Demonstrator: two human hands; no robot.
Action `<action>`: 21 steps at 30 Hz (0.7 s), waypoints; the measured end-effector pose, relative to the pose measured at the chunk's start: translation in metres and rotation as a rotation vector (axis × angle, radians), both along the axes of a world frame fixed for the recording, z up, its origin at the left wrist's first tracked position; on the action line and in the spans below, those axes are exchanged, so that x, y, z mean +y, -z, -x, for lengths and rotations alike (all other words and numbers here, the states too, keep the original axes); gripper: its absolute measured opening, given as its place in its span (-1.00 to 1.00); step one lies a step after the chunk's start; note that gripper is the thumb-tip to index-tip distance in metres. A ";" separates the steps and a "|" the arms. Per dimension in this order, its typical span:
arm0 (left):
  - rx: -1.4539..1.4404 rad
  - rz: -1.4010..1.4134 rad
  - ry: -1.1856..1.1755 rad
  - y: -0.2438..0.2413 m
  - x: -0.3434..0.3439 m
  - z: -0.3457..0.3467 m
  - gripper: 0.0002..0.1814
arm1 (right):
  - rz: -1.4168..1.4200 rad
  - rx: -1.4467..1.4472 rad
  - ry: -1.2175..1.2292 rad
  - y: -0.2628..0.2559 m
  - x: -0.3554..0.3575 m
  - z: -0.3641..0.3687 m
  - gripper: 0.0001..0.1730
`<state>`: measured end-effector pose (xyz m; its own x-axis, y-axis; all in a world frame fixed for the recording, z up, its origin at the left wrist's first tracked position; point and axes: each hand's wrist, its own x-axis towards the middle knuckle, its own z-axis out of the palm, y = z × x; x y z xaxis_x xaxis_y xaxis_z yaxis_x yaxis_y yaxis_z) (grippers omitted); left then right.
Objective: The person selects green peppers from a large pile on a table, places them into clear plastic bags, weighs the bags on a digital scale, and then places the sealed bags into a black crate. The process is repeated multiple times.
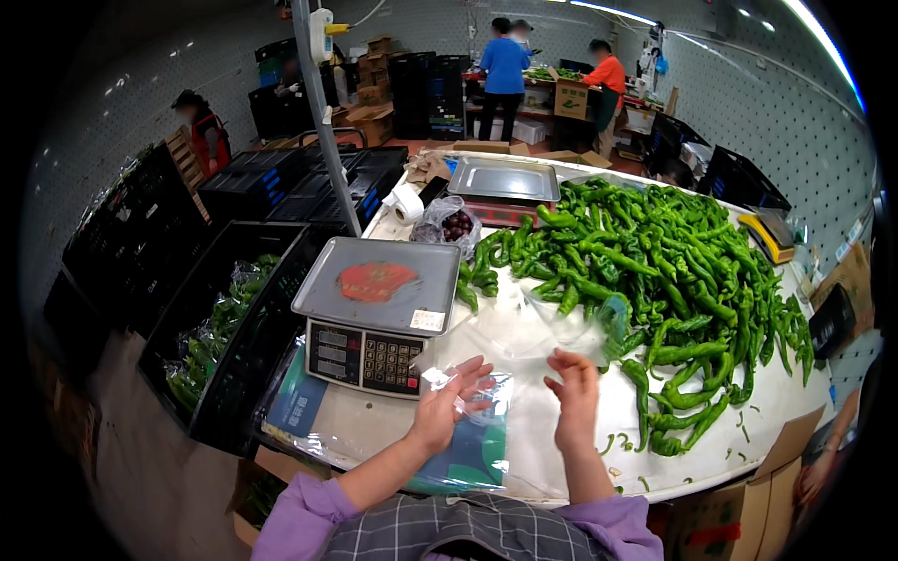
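My left hand [445, 410] is in front of the counting scale [372, 357], its fingers spread. Glossy clear plastic film lies against its palm and thumb; whether the fingers grip it is unclear. To the right, my right hand [577, 396] is raised over the white table with bent fingers apart and nothing visible between them. Just beyond it is a blurred clear plastic bag [561, 315] with a blue-green printed part. A large heap of green chili peppers [652, 273] covers the table's right side. Beneath my left hand lies a stack of printed plastic bags [477, 449].
A second scale with a steel tray [504, 179] stands at the back, near a bag of dark red fruit [456, 226] and a paper roll [405, 205]. A metal post [326, 126] rises at left. Black crates [224, 329] flank the table; a cardboard box [751, 498] sits front right. Several people work farther off.
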<state>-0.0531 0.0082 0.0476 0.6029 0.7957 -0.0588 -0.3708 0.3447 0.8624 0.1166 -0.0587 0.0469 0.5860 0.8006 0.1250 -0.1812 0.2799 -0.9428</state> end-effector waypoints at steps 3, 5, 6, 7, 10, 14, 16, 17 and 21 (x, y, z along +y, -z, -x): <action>-0.137 0.068 0.134 0.013 -0.017 -0.015 -0.50 | 0.156 -0.566 -0.181 0.009 -0.008 0.036 -0.56; -0.058 0.163 0.184 0.008 -0.024 -0.012 -0.49 | 0.094 -0.614 -0.023 0.019 -0.002 0.033 -0.72; -0.050 0.157 0.207 0.013 -0.022 -0.006 -0.49 | 0.142 -0.505 -0.040 0.026 -0.004 0.019 -0.76; -0.033 0.158 0.235 0.018 -0.021 0.000 -0.50 | 0.197 -0.386 -0.055 0.032 -0.007 0.010 -0.80; -0.051 0.190 0.211 0.030 -0.017 0.008 -0.47 | 0.179 -0.418 -0.023 0.017 -0.008 0.004 -0.78; -0.102 0.184 0.282 0.023 -0.024 0.001 -0.45 | 0.051 -0.741 -0.104 0.014 -0.005 0.034 -0.60; -0.103 0.201 0.293 0.015 -0.024 0.005 -0.43 | 0.100 -0.658 -0.077 0.025 -0.004 0.023 -0.71; -0.032 0.176 0.322 0.016 -0.021 0.007 -0.44 | 0.129 -0.642 -0.067 0.027 -0.006 0.011 -0.78; 0.462 -0.226 0.148 0.039 -0.011 0.024 -0.42 | 0.061 -1.145 0.294 0.009 -0.007 -0.004 -0.84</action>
